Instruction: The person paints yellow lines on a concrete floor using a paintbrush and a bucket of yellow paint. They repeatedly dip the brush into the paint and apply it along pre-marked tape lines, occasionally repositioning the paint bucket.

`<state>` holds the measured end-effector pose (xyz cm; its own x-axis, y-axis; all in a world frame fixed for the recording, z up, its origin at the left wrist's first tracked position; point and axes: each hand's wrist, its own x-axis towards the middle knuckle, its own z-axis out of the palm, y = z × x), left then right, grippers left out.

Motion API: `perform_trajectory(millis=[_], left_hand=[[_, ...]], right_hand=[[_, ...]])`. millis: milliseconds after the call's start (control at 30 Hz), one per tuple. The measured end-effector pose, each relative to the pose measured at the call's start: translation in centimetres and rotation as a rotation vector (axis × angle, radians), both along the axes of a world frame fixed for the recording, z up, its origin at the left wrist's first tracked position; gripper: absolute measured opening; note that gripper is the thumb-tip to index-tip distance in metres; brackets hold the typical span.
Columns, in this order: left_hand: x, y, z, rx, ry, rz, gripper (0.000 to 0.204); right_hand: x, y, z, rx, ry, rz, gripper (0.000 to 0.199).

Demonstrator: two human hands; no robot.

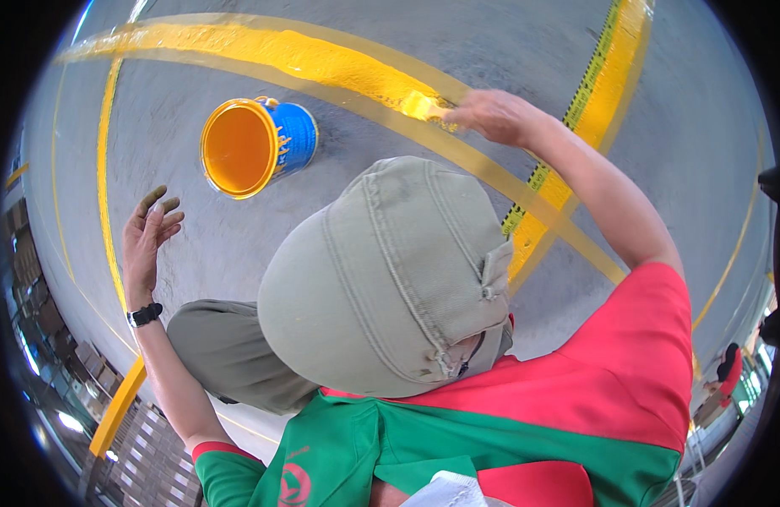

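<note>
Paintbrush (423,106) in right hand (491,114) on yellow line (280,51); paint can (255,145) near.

a grey concrete floor (204,245) fills most of the frame, crossed by thin yellow lines (104,169) at the left. a yellow-and-black measuring tape (576,101) runs down the upper right. stacked boxes (35,296) sit at the far left edge — someone in red (729,372) stands at the lower right.
</note>
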<state>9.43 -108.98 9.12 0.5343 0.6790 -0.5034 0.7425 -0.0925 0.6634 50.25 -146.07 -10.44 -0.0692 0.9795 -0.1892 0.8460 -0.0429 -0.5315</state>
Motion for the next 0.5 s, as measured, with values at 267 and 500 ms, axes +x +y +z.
perform_trajectory(millis=[267,500], left_hand=[[-1.0,0.0,0.2,-0.004,-0.003,-0.008,0.047],[-1.9,0.1,0.7,-0.012,-0.029,0.001,0.046]], right_hand=[[-0.4,-8.7,5.2,-0.141,0.138,-0.303,0.024],[0.4,10.4,-0.7,0.082,0.004,-0.022,0.020]])
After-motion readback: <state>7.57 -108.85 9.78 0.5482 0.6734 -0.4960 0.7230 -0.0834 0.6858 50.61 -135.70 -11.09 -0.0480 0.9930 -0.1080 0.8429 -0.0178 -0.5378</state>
